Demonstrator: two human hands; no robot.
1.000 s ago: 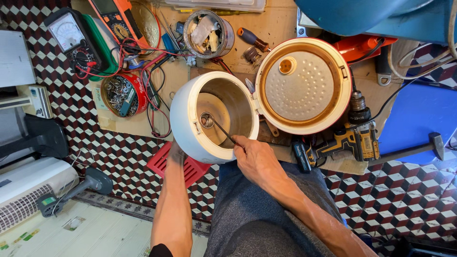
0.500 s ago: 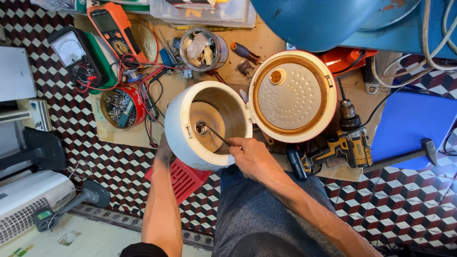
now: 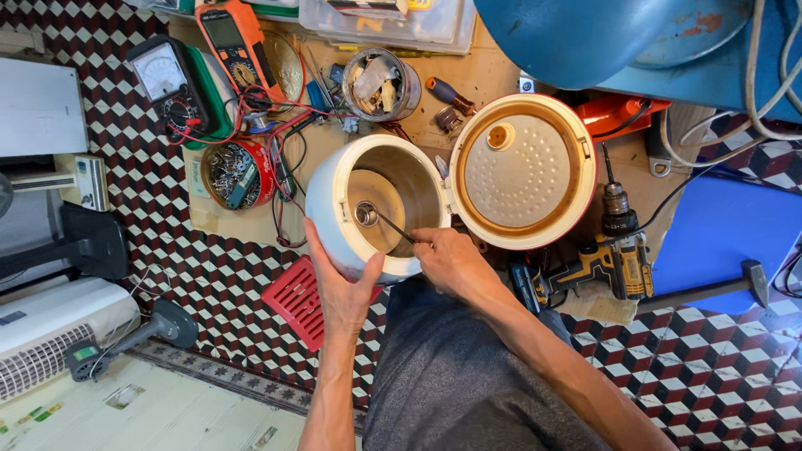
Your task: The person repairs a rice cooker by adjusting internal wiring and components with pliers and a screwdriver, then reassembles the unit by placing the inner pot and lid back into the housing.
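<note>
Left hand (image 3: 342,288) clamps the cooker (image 3: 380,205) rim; right hand (image 3: 451,263) pinches a screwdriver (image 3: 393,225) on the center sensor (image 3: 366,214). Mid-unscrewing, looks like; keep the tip seated.

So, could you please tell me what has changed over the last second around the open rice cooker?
The left hand has come up from the lower edge of the white rice cooker and now cups its near wall, thumb on the rim. The right hand still holds the thin tool, its tip at the round centre piece inside the pot. The hinged lid stays open, and the cordless drill has not moved.
</note>
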